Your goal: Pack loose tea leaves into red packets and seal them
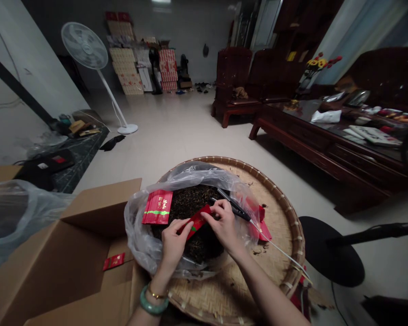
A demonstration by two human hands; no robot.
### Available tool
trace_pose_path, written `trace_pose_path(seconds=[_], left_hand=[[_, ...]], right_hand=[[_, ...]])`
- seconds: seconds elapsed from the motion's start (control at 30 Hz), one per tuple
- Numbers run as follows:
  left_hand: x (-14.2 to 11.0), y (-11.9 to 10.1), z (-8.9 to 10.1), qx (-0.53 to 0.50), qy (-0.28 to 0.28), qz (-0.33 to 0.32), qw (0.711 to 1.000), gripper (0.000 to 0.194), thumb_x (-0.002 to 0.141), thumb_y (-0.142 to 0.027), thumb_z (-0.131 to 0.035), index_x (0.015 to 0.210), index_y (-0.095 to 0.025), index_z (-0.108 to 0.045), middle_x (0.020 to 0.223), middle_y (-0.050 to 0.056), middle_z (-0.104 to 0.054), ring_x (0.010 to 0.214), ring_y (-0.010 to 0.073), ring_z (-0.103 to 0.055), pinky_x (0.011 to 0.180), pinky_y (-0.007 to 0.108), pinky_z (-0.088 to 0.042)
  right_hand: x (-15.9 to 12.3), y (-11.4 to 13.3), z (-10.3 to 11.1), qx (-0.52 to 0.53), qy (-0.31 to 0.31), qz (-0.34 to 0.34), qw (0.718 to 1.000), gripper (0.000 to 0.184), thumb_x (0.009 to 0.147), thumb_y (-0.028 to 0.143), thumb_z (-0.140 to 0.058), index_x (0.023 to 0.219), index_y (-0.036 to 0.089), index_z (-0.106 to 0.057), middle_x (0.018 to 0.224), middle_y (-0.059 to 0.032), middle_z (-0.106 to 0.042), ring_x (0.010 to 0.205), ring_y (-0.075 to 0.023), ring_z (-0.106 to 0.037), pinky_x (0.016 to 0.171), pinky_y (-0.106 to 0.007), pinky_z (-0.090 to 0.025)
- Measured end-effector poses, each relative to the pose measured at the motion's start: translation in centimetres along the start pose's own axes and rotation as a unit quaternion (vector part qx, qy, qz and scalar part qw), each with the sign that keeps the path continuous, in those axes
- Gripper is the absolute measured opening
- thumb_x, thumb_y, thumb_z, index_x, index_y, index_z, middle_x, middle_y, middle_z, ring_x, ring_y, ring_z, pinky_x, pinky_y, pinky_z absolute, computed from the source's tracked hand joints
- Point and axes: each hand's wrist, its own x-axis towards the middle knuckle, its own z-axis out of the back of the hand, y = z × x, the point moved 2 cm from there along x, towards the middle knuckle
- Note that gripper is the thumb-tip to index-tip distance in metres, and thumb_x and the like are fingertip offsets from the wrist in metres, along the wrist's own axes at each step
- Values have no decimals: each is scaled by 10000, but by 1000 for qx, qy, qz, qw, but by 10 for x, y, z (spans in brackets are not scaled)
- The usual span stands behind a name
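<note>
L grip (174, 241) pinched lower-L end of red packet (198, 221), R grip (223, 222) its upper-R end; pkt was tilted btwn both, over dark dried leaves (187, 199) in plastic bag (138, 240) on round tray (221, 299).

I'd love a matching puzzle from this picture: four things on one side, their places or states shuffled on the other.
1. Left hand
2. Dark leaves
3. Cardboard box
4. White fan

A. Standing on the floor farther back
B. Pinching a red packet
C. Inside a clear plastic bag
D. Open, red packaging inside

Pairs: 1-B, 2-C, 3-D, 4-A
</note>
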Motion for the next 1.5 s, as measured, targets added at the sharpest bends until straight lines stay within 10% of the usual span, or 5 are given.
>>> trace_pose_path(seconds=[0.3,0.57,1.07,1.23,1.5], left_hand=[[3,15,1,-97,-19,79,992,285,687,-400,-658,790,-147,-740,775,68,-738,676,192,-675,640,273,-563],[-5,17,-3,-184,48,102,976,395,744,-495,-627,860,-130,-723,930,117,-726,865,242,-676,683,315,-588],[-1,31,0,-195,88,188,958,701,729,-717,-479,919,-81,-704,845,142,-724,777,246,-687,652,331,-573],[5,18,7,15,11,10,1000,496,855,-521,-468,1123,-138,-633,1092,135,-678,1051,267,-606,932,428,-472],[5,-5,-6,267,89,-309,908,530,806,-192,-603,1318,-188,-462,1241,111,-589,1043,280,-512,920,473,-446]], right_hand=[[-9,0,12,83,144,-38,985,119,834,269,-577,828,195,-671,767,-44,-668,745,-180,-587,701,-300,-484],[-11,-1,8,306,379,-207,848,404,768,537,-596,909,179,-721,834,-32,-716,844,-221,-643,874,-398,-467],[-21,-19,1,346,334,-294,826,438,721,583,-637,747,152,-716,658,7,-648,649,-139,-550,758,-302,-437],[-10,-12,1,383,341,-281,811,433,781,576,-581,906,181,-707,771,-10,-679,746,-159,-597,831,-321,-445],[5,-9,-7,365,305,-233,848,445,835,574,-500,954,185,-682,913,-38,-685,828,-165,-599,845,-335,-471]])
